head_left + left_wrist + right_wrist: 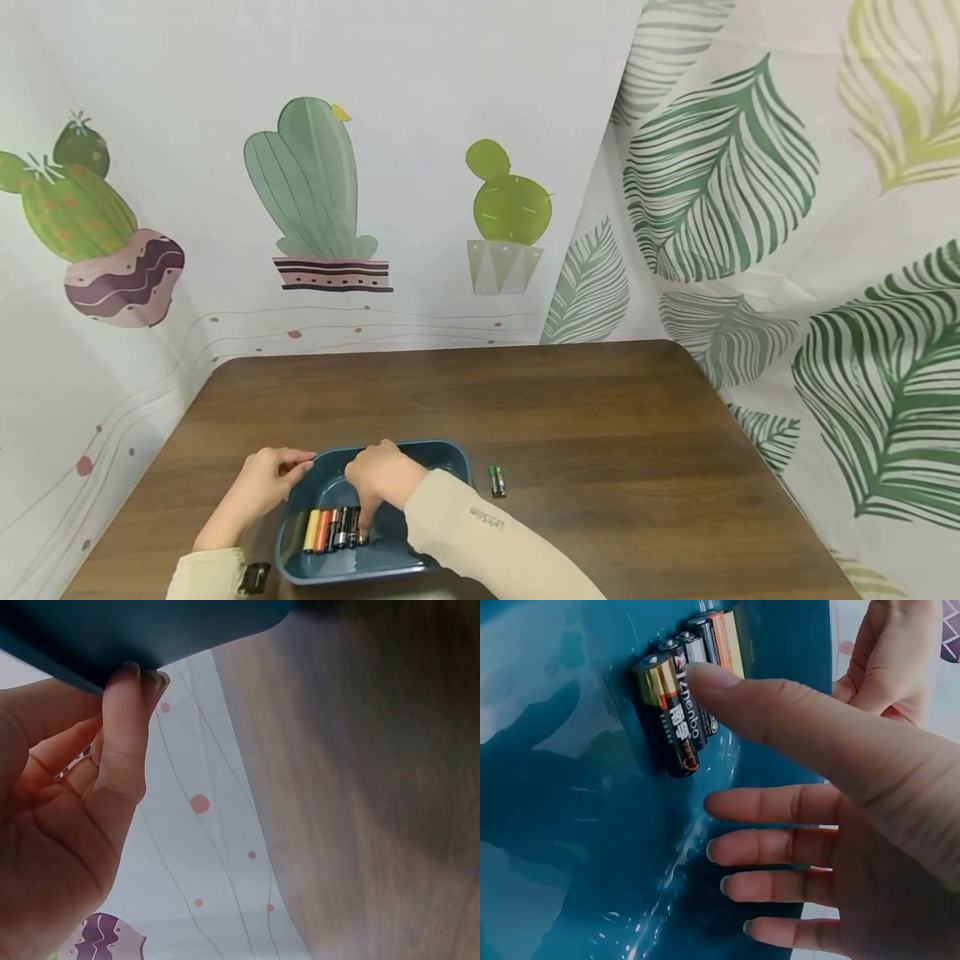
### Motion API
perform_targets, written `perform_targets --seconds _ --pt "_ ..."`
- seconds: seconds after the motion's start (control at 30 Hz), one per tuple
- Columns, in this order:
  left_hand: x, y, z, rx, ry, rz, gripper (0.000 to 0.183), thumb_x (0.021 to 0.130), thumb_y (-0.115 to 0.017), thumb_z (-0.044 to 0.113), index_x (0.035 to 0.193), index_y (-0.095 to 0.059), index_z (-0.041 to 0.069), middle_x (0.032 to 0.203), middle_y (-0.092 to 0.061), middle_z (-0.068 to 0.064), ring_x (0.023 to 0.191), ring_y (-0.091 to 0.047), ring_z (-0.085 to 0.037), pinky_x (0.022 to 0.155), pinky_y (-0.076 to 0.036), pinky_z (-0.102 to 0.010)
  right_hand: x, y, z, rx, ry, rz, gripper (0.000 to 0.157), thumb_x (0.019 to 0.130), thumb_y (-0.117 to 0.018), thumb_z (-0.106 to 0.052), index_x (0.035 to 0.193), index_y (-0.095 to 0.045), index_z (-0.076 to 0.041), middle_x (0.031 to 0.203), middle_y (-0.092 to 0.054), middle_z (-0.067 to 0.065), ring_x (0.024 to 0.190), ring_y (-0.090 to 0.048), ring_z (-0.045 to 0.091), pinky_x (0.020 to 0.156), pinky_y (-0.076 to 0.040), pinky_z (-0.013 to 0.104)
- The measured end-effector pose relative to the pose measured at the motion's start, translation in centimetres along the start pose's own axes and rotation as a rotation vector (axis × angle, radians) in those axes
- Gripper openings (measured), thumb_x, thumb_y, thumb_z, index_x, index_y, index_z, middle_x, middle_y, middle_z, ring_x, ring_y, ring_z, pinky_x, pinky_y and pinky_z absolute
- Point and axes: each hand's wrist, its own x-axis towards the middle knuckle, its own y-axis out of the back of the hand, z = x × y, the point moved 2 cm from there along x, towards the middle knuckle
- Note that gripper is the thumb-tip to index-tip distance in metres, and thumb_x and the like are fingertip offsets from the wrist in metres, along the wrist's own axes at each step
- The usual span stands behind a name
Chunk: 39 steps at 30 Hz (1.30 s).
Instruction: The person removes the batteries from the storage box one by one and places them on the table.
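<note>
A dark blue rectangular tray sits at the front left of the wooden table. Inside it several AA-size batteries lie side by side in a row: a yellow one, an orange-red one and darker ones. At the row's right end is a black battery with a gold top. My left hand pinches the tray's left rim between thumb and fingers. Over the tray, my right hand has its fingers straight and apart, its thumb reaching across the batteries in the right wrist view. Nothing shows in its grasp.
Two batteries with green ends lie together on the table, just right of the tray. A small black object is at the left wrist. Behind the brown tabletop hangs a white cloth printed with cacti and leaves.
</note>
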Motion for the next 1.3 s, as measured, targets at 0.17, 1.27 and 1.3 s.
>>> perform_targets --seconds 0.17,1.27,1.3 --pt "0.1 0.0 0.0 0.000 0.002 -0.001 0.019 0.089 -0.065 0.005 0.104 -0.072 -0.002 0.066 -0.062 -0.002 0.046 -0.053 -0.017 0.046 -0.042 -0.025 0.1 0.1 -0.4 -0.010 -0.025 -0.024 0.063 0.056 -0.087 -0.057 0.110 -0.066 -0.033 0.095 -0.063 -0.017 0.085 -0.054 0.005 0.085 -0.038 0.027" --pt "0.0 0.1 0.0 -0.014 0.015 -0.006 0.019 0.089 -0.066 0.007 0.105 -0.072 -0.002 0.068 -0.062 -0.002 0.047 -0.052 -0.014 0.046 -0.042 -0.025 0.8 -1.0 -1.1 -0.064 -0.019 -0.051 0.062 0.053 -0.088 -0.059 0.106 -0.065 -0.035 0.091 -0.062 -0.017 0.079 -0.054 0.004 0.080 -0.042 0.027" --pt "-0.1 0.1 -0.1 -0.013 0.015 -0.005 0.019 0.089 -0.066 0.007 0.105 -0.072 -0.002 0.068 -0.061 -0.002 0.047 -0.052 -0.014 0.046 -0.042 -0.025 0.8 -1.0 -1.1 -0.062 -0.013 -0.049 0.062 0.053 -0.088 -0.059 0.105 -0.065 -0.035 0.091 -0.062 -0.017 0.079 -0.054 0.004 0.080 -0.042 0.027"
